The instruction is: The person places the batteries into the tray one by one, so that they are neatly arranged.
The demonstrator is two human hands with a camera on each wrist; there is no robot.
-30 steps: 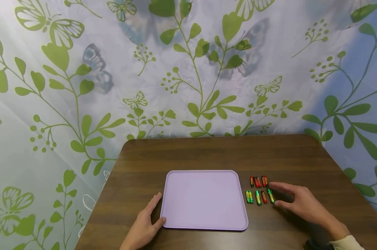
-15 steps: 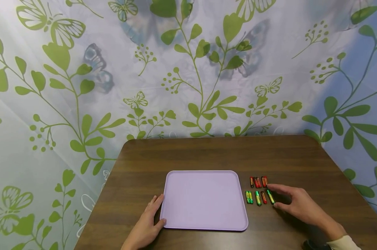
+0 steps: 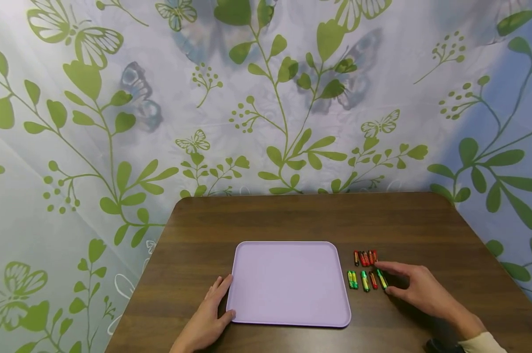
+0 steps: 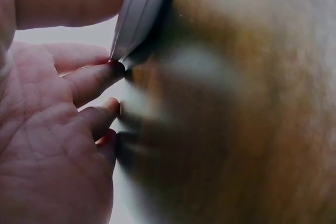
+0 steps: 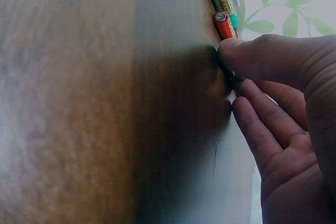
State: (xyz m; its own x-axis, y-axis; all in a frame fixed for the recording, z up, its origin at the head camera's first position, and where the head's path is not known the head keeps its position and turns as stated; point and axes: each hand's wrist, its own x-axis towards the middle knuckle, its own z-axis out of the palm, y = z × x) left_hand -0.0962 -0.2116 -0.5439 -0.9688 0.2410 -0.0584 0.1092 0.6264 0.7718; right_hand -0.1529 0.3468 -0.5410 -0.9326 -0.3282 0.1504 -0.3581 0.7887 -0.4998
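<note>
Plainly, two bare hands are at work over a brown wood-grain table (image 3: 305, 215). The left hand (image 3: 206, 314) lies at the left edge of a lilac tray (image 3: 288, 284), fingers extended and loosely spread; its thumb tip touches the rim near the close left corner.

Just beyond the tray's right side, two rows of batteries lie on the tabletop. The far row consists of red batteries (image 3: 365, 258), set near one another. The front row runs, left to right: a pair of green batteries (image 3: 352, 279), a thicker green battery (image 3: 365, 281), a red battery (image 3: 373, 280) and a slightly tilted green battery (image 3: 382, 278).

The right hand (image 3: 418, 287) is at the right end of both rows, thumb and forefinger held apart around the slightly tilted green battery. I cannot tell whether the fingertips press on it. A light sleeve (image 3: 484, 343) shows at that wrist. A leaf-and-butterfly cloth (image 3: 248, 98) hangs behind.
</note>
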